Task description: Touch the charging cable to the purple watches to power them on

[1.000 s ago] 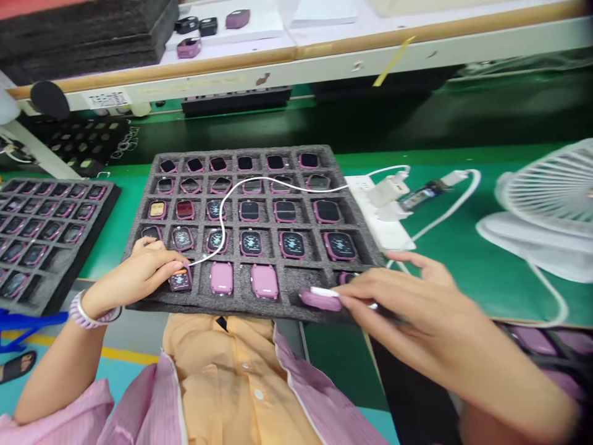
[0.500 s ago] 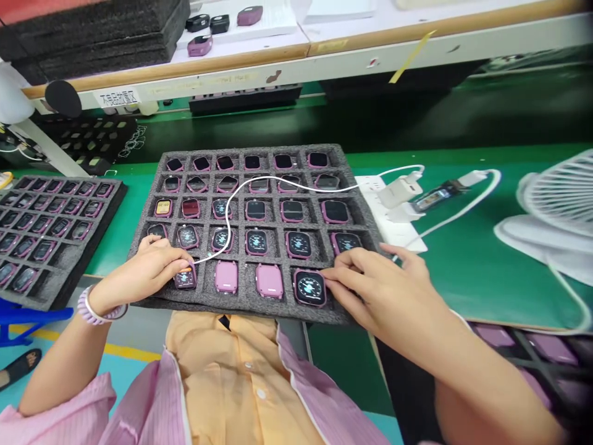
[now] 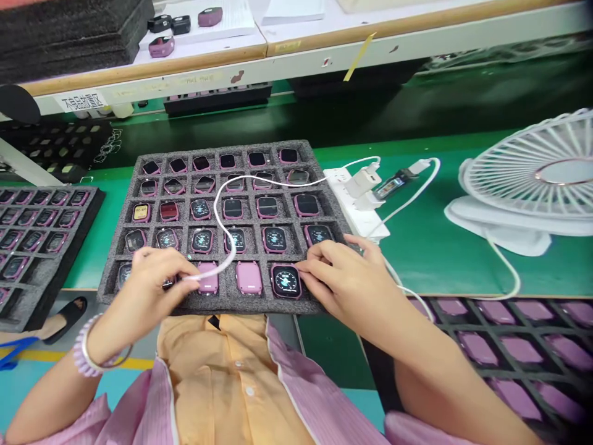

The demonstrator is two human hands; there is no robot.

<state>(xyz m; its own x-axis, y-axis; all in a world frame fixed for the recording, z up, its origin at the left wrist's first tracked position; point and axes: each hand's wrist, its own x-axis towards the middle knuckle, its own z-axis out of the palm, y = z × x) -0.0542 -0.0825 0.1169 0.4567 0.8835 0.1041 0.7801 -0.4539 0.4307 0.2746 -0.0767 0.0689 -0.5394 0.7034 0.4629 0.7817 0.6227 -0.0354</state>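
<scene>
My left hand (image 3: 155, 281) pinches the end of a white cable (image 3: 227, 244) above the front row of a grey foam tray (image 3: 185, 304). Just right of its fingertips lies a pink watch (image 3: 209, 278), back side up; a second pink watch (image 3: 249, 277) lies the same way beside it. At the front right compartment, the thumb and finger of my right hand (image 3: 345, 278) hold the edge of a purple watch (image 3: 286, 280) with a lit dial. Many more watches sit face up in the rows behind, some lit, some dark.
A white power strip (image 3: 356, 213) with plugged adapters stands right of the tray. Farther right is a white fan (image 3: 532, 173). Other trays of watches lie at the left (image 3: 37, 247) and lower right (image 3: 504, 364). A shelf (image 3: 296, 46) crosses the back.
My left hand has drawn the cable end away from the lit front-row watch and moved right. My right hand keeps its grip at the purple watch. The whole view has shifted.
</scene>
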